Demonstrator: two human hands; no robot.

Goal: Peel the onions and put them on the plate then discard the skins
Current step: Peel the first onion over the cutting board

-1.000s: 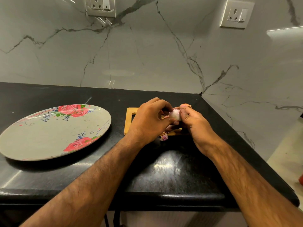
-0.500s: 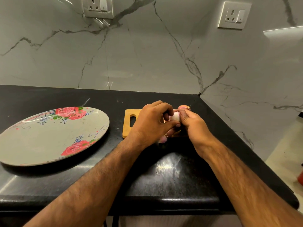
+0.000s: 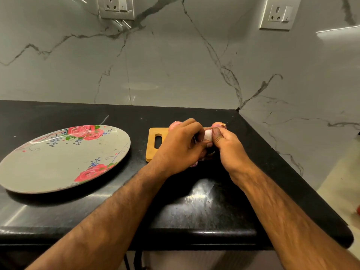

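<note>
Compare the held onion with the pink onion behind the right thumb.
The held onion looks white, skin mostly off; the rear onion is pink, skin on. The held onion is pinched between left hand and right hand; the rear onion lies ungripped behind them. Both are small and off the plate.

One head-worn wide-angle view looks forward and down, close over the black counter point(image 3: 204, 211), facing the marble wall point(image 3: 175, 65).

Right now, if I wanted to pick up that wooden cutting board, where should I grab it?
Probably its left end, coming from the plate side: the cutting board lies flat with a handle slot cut there, while the left hand and right hand hold an onion over the rest.
</note>
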